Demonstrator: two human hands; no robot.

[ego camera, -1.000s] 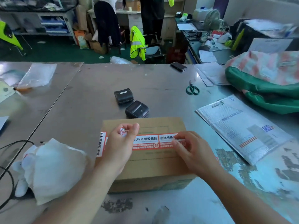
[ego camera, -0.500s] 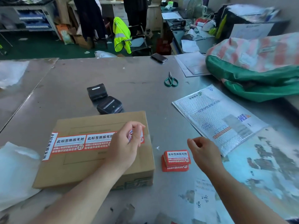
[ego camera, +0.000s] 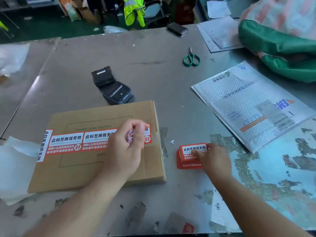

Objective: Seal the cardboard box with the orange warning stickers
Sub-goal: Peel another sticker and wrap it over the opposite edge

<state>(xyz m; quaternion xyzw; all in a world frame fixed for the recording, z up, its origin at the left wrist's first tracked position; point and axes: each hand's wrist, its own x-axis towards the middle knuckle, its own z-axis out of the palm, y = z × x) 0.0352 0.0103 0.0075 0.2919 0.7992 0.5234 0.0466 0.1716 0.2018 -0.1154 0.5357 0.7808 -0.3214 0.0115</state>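
A flat brown cardboard box (ego camera: 95, 170) lies on the metal table in front of me. A row of orange warning stickers (ego camera: 66, 141) runs across its top, and one wraps over the left edge. My left hand (ego camera: 124, 149) rests on the box over the right end of that row, fingers curled around a small crumpled scrap of sticker backing (ego camera: 130, 136). To the right of the box sits a small stack of orange stickers (ego camera: 189, 156). My right hand (ego camera: 213, 159) has its fingertips on the top sticker of that stack.
Two black label printers (ego camera: 112, 88) sit just behind the box. Green scissors (ego camera: 191, 58) lie farther back, a white bubble mailer (ego camera: 253, 103) and a green sack (ego camera: 280, 48) to the right. White plastic wrapping (ego camera: 15, 166) lies left of the box. The table surface (ego camera: 153, 74) is worn.
My right hand left the box, moved right and came down onto the sticker stack. My left hand stays on the box with the scrap. The view shifted right and down.
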